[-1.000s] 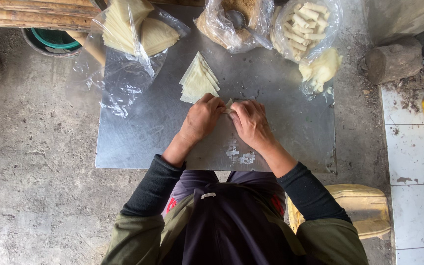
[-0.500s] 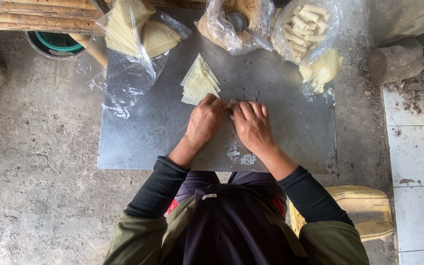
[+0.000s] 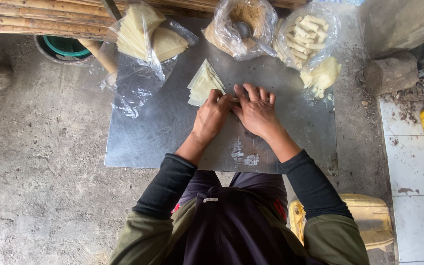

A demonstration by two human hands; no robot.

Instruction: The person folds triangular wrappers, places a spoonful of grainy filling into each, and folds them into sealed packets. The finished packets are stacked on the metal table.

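Note:
On a flat metal sheet (image 3: 163, 132) lying on the ground, my left hand (image 3: 212, 114) and my right hand (image 3: 255, 110) press side by side on a small pale pastry roll (image 3: 232, 99), mostly hidden under my fingers. Just beyond my left fingertips sits a fanned stack of pale triangular wrappers (image 3: 203, 82). A clear bag of finished rolls (image 3: 306, 34) stands at the far right, with a few loose rolls (image 3: 323, 76) beside it. A bag of brown filling (image 3: 241, 22) with a spoon in it sits at the far middle.
A plastic bag with more wrappers (image 3: 145, 37) lies far left. Bamboo poles (image 3: 35, 17) and a green bucket (image 3: 65, 48) are behind it. A stone block (image 3: 391, 72) sits right, a yellow stool (image 3: 369, 221) under me, and white floor tiles (image 3: 418, 167) lie right.
Both hands have slid forward across the sheet, away from me, rolling the pastry under the fingers toward the wrapper stack.

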